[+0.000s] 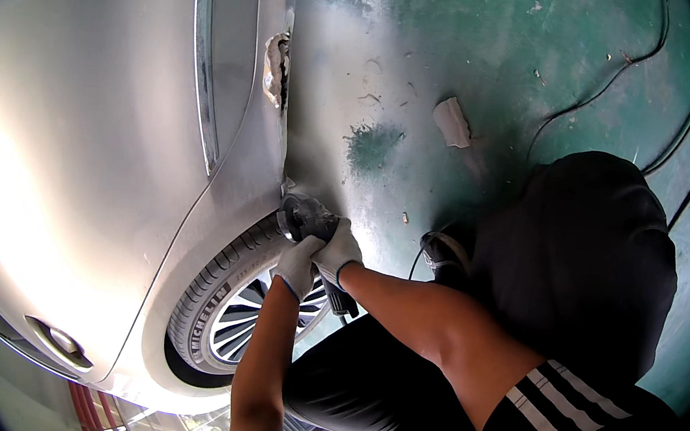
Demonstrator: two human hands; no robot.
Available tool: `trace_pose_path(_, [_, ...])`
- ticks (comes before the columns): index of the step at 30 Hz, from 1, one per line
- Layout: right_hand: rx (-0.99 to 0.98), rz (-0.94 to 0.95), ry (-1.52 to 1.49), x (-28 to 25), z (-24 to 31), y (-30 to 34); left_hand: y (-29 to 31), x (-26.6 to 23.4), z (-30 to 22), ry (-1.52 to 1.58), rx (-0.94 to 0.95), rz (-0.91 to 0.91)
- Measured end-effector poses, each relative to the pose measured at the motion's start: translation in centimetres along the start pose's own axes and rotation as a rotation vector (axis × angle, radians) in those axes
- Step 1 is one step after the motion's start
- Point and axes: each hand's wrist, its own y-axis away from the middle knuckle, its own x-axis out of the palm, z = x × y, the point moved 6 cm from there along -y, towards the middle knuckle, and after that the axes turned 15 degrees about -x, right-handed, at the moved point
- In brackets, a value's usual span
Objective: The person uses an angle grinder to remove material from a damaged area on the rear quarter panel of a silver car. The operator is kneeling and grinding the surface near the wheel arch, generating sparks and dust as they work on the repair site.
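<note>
Both of my hands wear white knit gloves and are closed around a dark angle grinder. My left hand grips it from below, and my right hand wraps it close beside the left. The tool's round head is at the lower edge of the silver car body, where the sill meets the wheel arch. Whether the disc touches the metal I cannot tell. Part of the grinder's black body shows below my hands, in front of the wheel. Further along the sill is a ragged, torn hole.
A crumpled, pale piece lies on the worn green floor, among small scraps. Black cables run across the floor at the right. My bent knee and dark shoe are beside the work. A door handle is at lower left.
</note>
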Motion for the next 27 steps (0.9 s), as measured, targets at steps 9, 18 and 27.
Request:
trace_pose_path(9, [-0.012,-0.011,-0.034,0.1,-0.1,-0.1,0.2,0.4,-0.3,-0.024,-0.023,0.016])
trace_pose_path(18, [-0.132,-0.15,-0.082,-0.8,1.7,-0.6,1.8,1.4,-2.8,-0.23,0.171,-0.1])
trace_pose_path(27, [-0.019,0.023,-0.126,-1.9,1.4,-1.9,0.1,2.1,-2.2,-0.078,0.104,-0.058])
